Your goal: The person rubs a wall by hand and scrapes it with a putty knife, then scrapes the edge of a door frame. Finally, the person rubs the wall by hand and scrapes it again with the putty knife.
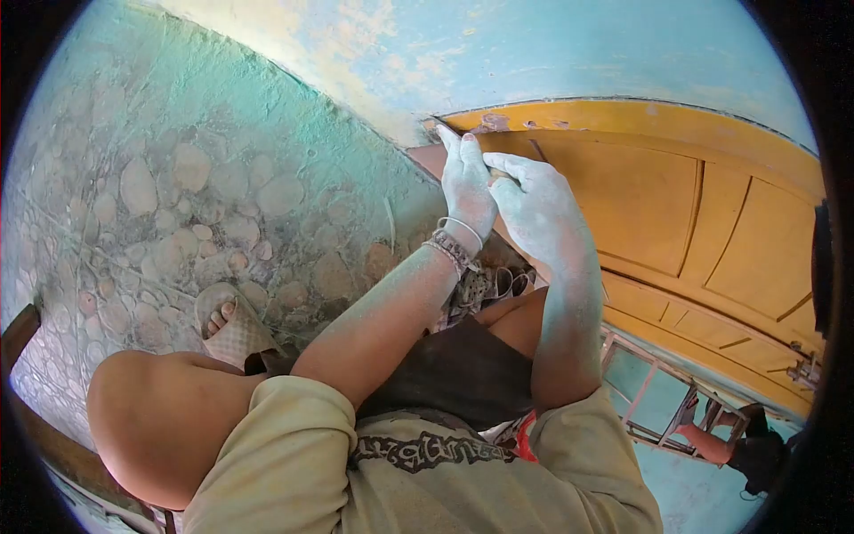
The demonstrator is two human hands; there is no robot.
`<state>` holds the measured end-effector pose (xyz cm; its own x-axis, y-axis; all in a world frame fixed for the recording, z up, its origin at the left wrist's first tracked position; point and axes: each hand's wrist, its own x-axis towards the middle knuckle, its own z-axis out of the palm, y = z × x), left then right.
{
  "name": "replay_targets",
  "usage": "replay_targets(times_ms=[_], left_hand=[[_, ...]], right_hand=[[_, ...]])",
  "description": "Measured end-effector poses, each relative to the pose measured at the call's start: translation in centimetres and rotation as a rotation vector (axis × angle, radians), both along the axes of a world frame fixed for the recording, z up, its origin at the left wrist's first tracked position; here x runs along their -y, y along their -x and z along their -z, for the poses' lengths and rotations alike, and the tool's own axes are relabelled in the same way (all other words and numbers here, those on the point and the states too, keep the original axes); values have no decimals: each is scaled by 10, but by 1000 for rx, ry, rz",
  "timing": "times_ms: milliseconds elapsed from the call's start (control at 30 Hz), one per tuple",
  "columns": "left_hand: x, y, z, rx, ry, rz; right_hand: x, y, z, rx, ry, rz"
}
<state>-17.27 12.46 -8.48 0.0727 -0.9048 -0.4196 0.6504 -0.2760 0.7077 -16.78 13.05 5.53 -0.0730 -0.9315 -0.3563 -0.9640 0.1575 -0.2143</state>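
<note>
Pale powder covers both hands and forearms. My left hand [468, 187], with bracelets at the wrist, reaches the corner where the yellow door frame [511, 119] meets the blue wall [569, 53]. Its fingers are close together around something I cannot make out, fingertips at the frame's end. Right beside it, my right hand [538, 200] is closed, its thumb and fingers around a small brownish piece, mostly hidden between the hands. The frame's paint is chipped near my fingertips.
A stone-patterned floor [191, 169] with pale dust spreads at the left, under a sandaled foot [222, 320]. Yellow door panels [649, 205] stand at the right. At the lower right, another person [712, 442] is by a ladder [658, 369].
</note>
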Motion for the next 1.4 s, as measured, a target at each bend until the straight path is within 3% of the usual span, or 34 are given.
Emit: replay_targets(times_ms=[33, 67, 167, 300, 333, 433, 600, 733, 833, 900, 1000, 1200, 1300, 1400], left_hand=[[0, 4, 4, 181, 23, -34], [-2, -11, -28, -85, -75, -12], [-1, -11, -26, 58, -116, 114], [2, -12, -25, -190, -79, 9], [0, -9, -32, -169, -48, 16], [-2, -3, -51, -110, 58, -11], [5, 0, -40, -277, 1, -86], [-3, -13, -72, -154, 64, 50], [7, -7, -54, -166, 24, -61], [6, -7, -55, -306, 51, -87], [0, -11, -74, -155, 104, 27], [12, -10, -53, -393, 55, -127], [-1, -14, -83, -166, 123, 43], [2, -12, -78, -183, 116, -22]], right_hand=[[-2, 3, -4, 34, 22, 13], [-5, 6, -8, 69, 41, 20], [3, 2, -6, 53, 35, -54], [5, 3, -3, 154, -5, -44], [3, 2, -21, 127, -76, 59], [-3, -4, -55, 379, -91, 487], [2, -2, -45, 431, -137, 449], [0, 7, -67, 468, -90, 540], [5, -7, -46, 470, -71, 526], [5, -1, -49, 506, -116, 554], [1, -4, -60, 510, -49, 528], [5, -14, -44, 532, -95, 563], [-8, -2, -80, 524, -74, 537], [-4, 1, -68, 576, -11, 557]])
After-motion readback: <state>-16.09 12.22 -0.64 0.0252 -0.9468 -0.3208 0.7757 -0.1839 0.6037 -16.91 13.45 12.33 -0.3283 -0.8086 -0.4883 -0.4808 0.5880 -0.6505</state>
